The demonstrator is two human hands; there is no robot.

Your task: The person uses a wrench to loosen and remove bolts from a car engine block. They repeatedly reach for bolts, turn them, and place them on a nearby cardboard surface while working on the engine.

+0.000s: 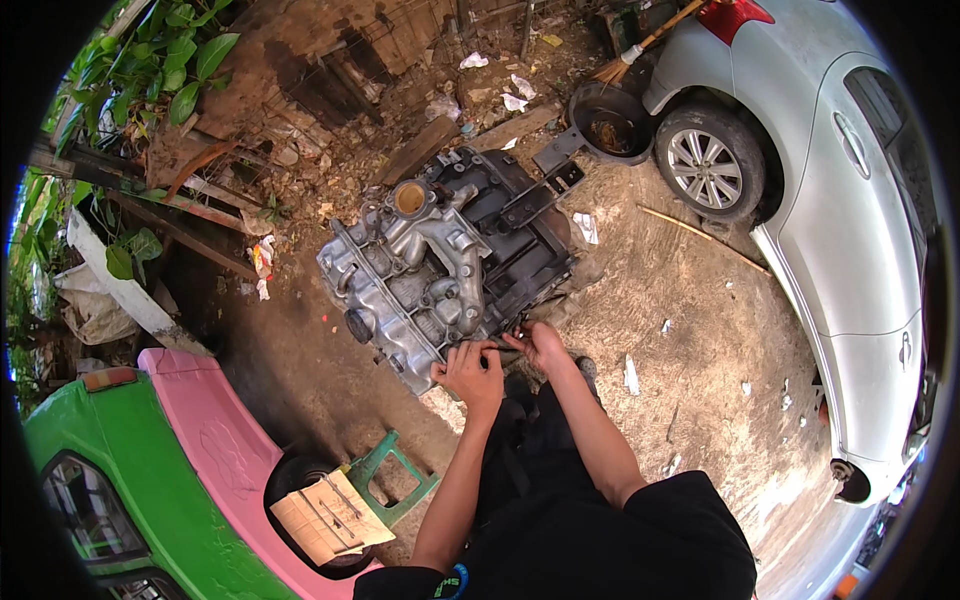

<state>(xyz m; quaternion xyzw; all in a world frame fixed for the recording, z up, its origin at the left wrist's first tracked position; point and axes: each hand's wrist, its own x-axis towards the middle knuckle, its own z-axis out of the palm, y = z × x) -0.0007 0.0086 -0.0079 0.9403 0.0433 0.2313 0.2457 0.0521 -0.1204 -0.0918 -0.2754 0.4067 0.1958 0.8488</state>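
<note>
A large engine [465,275] in grey metal sits on the ground in front of me, its silver cover and intake pipes facing up. At its near edge, my left hand [472,378] is closed with bent fingers against the engine's side. Just to the right, my right hand [541,346] pinches at something small and dark by the same edge. Whatever lies between the fingers of either hand is too small and hidden to name. On top of the engine are a round opening with a tan covering [410,199] and a black cap [360,324].
A silver car [825,200] stands at the right, a green and pink vehicle [215,440] at the lower left. Beside the latter, a green stool [385,475] stands near cardboard [330,520] with thin rods. A black basin [640,140], broom [615,65] and stick [700,238] lie beyond.
</note>
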